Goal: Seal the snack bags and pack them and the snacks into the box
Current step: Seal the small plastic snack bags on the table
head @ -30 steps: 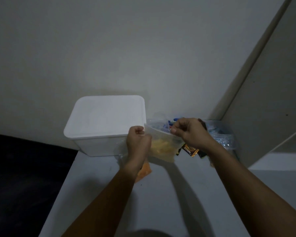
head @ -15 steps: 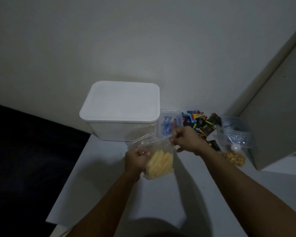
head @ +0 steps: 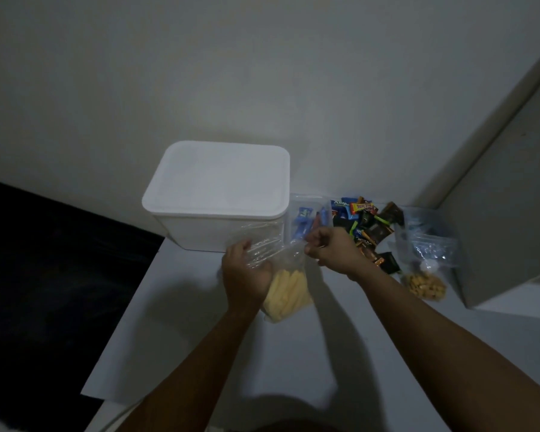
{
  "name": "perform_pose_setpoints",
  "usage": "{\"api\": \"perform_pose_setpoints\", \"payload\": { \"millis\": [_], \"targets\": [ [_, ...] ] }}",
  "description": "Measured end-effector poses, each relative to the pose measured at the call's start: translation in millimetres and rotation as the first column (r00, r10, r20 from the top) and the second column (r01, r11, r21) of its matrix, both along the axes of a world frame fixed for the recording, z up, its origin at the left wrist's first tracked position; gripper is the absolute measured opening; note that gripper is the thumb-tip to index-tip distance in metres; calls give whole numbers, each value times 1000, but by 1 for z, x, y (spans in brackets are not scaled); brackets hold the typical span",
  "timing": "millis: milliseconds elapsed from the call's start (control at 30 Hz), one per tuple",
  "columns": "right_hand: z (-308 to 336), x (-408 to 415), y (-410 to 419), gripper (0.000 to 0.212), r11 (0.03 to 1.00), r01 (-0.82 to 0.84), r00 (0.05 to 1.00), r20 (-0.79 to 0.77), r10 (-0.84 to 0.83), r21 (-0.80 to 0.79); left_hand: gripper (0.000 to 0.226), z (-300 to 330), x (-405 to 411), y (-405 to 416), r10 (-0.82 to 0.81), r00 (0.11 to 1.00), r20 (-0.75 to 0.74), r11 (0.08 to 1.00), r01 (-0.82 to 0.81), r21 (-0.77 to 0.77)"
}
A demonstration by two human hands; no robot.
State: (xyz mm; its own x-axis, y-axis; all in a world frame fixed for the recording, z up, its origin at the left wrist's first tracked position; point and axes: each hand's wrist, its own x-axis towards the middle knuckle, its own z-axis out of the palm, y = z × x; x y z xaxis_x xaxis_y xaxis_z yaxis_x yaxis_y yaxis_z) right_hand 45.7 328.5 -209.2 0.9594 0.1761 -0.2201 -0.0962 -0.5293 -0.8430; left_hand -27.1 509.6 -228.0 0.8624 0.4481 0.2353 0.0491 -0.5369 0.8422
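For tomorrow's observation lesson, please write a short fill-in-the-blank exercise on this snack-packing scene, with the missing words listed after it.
1. The lid of the white box is ____.
2. The clear bag held by the left hand and the right hand holds ____ snack sticks.
3. The pile of wrapped snacks lies to the ____ of the box.
4. The bag of brown snacks lies on the ____.

Missing words: on; yellow; right; table

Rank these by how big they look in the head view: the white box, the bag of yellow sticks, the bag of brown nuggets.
1. The white box, clearly the largest.
2. The bag of yellow sticks, though it is partly covered by the left hand.
3. The bag of brown nuggets. It looks close to the second, so this order is unsure.
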Motion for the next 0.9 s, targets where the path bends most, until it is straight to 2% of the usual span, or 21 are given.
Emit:
{"api": "perform_pose_setpoints", "payload": {
  "millis": [100,200,300,400,500,567,633,767,900],
  "targets": [
    [2,2,-21,7,1000,20,1000,-10,-20,-7,42,11,9,-21,-23,986,167,990,-1,144],
    [1,5,-51,13,996,87,996,-29,-88,-27,35,22,17,-49,-151,968,200,974,112,196],
    [-1,5,-88,7,983,174,983,-46,-177,-57,24,20,27,-78,-283,951,124,952,263,156],
    [-12,3,-130,8,945,306,948,-51,-313,-113,19,7,41,-111,-387,922,-12,920,387,70],
    [-24,3,-172,17,878,454,886,-24,-463,-152,21,-5,52,-146,-493,849,-188,866,499,-15],
    [-30,1,-196,33,835,517,847,-27,-531,-190,20,-11,58,-171,-550,788,-277,829,556,-66],
    [-33,-2,-215,42,800,563,812,-41,-582,-208,24,-14,64,-193,-580,750,-318,812,566,-145],
    [-37,-5,-244,27,806,559,814,-59,-578,-192,45,-9,76,-231,-624,649,-436,780,555,-291],
    [-44,2,-260,34,807,561,816,-40,-576,-184,56,-2,91,-258,-670,576,-469,742,527,-414]
  ]
}}
